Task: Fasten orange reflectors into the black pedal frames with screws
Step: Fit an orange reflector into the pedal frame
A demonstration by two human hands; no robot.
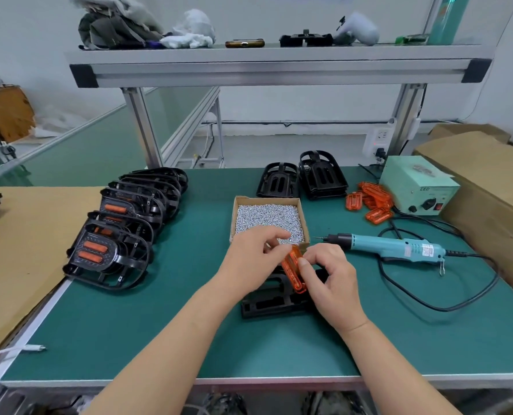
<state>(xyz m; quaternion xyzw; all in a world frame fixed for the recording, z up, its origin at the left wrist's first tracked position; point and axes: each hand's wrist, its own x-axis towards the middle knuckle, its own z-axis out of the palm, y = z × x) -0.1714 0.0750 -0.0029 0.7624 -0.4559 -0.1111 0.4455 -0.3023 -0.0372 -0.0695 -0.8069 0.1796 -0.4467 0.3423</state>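
An orange reflector (293,272) is pinched between my left hand (250,259) and my right hand (328,277), tilted on edge just above a black pedal frame (267,299) lying flat on the green mat. Whether a screw sits in my left fingertips cannot be told. A cardboard box of silver screws (268,218) stands right behind my hands. The blue electric screwdriver (389,245) lies on the mat to the right, untouched. Loose orange reflectors (370,202) are piled at the back right. Two empty black frames (303,175) stand behind the screw box.
A row of pedals with orange reflectors fitted (123,223) lines the left of the mat beside a cardboard sheet (18,235). A pale green power supply (418,185) and its black cable (428,304) occupy the right. A large cardboard box (494,181) borders the right edge.
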